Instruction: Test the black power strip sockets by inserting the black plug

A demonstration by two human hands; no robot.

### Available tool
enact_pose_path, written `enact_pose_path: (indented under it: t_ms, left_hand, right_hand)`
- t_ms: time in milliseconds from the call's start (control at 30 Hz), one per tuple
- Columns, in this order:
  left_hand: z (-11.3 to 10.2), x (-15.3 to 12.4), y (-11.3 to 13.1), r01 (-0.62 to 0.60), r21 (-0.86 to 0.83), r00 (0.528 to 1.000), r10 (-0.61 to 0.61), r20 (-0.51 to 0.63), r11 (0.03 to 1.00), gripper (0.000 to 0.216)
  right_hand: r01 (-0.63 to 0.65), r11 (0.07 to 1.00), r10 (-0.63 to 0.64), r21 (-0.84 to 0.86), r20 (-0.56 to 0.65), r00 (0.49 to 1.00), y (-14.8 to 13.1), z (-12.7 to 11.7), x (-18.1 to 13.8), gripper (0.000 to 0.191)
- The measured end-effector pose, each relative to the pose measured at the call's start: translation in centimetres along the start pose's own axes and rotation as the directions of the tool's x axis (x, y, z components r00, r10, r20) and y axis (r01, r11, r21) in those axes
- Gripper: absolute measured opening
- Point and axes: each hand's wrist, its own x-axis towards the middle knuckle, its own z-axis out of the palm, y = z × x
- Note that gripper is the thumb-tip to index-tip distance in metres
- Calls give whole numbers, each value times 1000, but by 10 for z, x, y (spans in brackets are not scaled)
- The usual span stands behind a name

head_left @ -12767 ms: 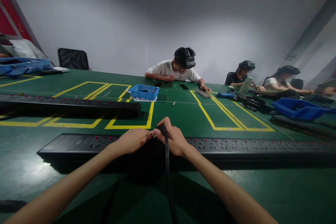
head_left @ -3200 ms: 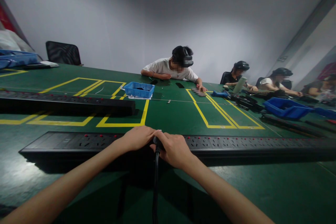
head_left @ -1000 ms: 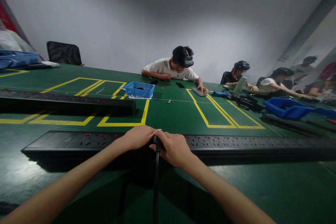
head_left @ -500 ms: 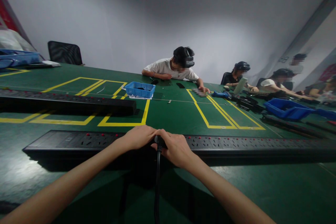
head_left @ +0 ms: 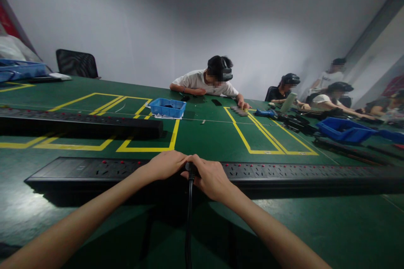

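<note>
A long black power strip (head_left: 293, 173) with rows of sockets and small red parts along its top lies across the table in front of me. My right hand (head_left: 206, 176) is closed around a black plug (head_left: 190, 168) at the strip's top face. From the plug a black power cord (head_left: 188, 222) hangs down toward me. Bent over the strip just left of the plug, my left hand (head_left: 166, 164) grips it, its fingertips meeting those of my right hand. Most of the left fingers are hidden behind the hand.
A second power strip (head_left: 78, 122) lies farther back on the left. Beyond it stands a light blue bin (head_left: 168, 107) with dark parts. Yellow tape (head_left: 145, 149) marks the green table. Across sits a co-worker (head_left: 205, 80); more people and a dark blue bin (head_left: 345, 130) are at right.
My hands hold the same pose at the plug; the view has shifted very slightly. At the far right, a standing person has moved to the left.
</note>
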Motion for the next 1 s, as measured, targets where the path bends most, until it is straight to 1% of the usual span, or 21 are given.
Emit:
enact_pose_path:
  t_ms: [233,433,633,1000]
  left_hand:
    - [-2,-1,2,-40,35,999,40,-1,999,35]
    - [-5,-2,5,-30,63,999,29,13,998,34]
    - [-5,-3,5,-35,54,999,34,19,998,32]
    - [-2,-2,2,-35,70,999,33,24,997,29]
  right_hand:
    - [-6,1000,6,-22,-8,1000,0,0,0,25]
    - [-15,998,15,-62,7,1000,1,0,-1,21]
    - [-9,998,11,-69,34,999,0,-2,-1,25]
    - [-26,989,35,-144,57,998,-2,-3,2,21]
